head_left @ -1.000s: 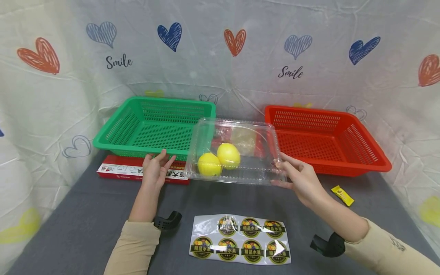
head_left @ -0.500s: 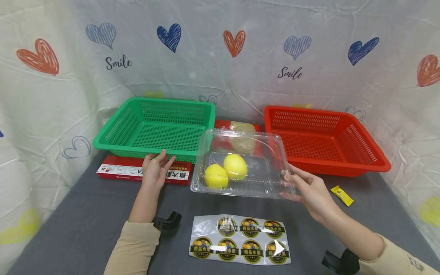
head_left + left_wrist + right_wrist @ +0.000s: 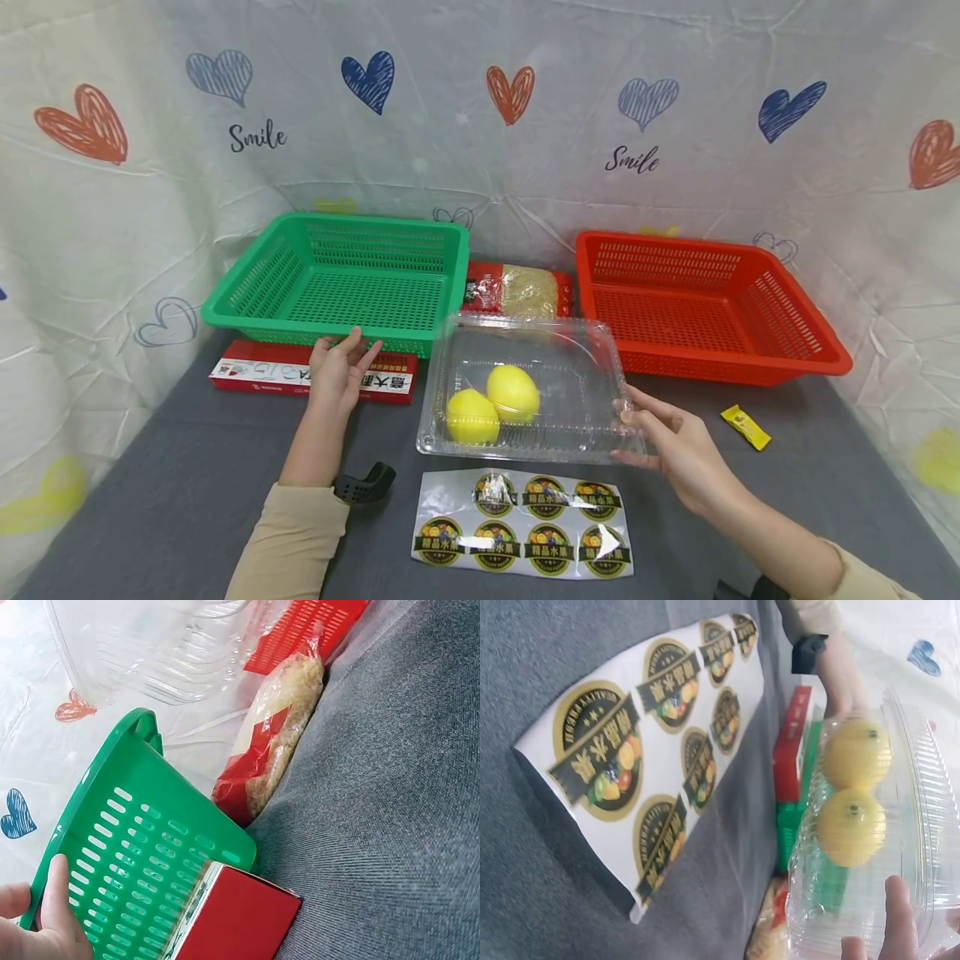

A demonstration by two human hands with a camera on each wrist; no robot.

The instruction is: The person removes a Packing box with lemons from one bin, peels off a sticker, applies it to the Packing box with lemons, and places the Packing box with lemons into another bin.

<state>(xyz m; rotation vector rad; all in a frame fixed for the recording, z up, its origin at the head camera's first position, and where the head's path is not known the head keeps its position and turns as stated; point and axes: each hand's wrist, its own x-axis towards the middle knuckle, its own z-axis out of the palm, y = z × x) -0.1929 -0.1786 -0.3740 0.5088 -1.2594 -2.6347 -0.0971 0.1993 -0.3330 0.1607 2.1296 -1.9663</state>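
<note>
My right hand point(image 3: 678, 442) grips the right end of a clear plastic fruit box point(image 3: 570, 392), held above the table. Two yellow, lemon-like fruits point(image 3: 512, 393) lie at its left side; they show through the plastic in the right wrist view, where the box point(image 3: 885, 892) appears tilted. The left hand point(image 3: 339, 371) is at the front rim of a green basket point(image 3: 375, 292). Its thumb and a finger pinch that rim, as the left wrist view of the basket point(image 3: 135, 847) shows. Part of the left hand is outside that view.
Beyond the fruit box lies a red-ended bag of pale food point(image 3: 525, 290). A red basket point(image 3: 675, 317) stands right, with a small yellow packet point(image 3: 746, 427) before it. A red-and-white carton point(image 3: 262, 367) sits under the left hand. A sheet of round fruit stickers point(image 3: 522, 523) lies in front.
My right hand has brought the fruit box toward me and down, slightly rightward, uncovering the bag behind it. The left hand has stayed at the green basket's rim.
</note>
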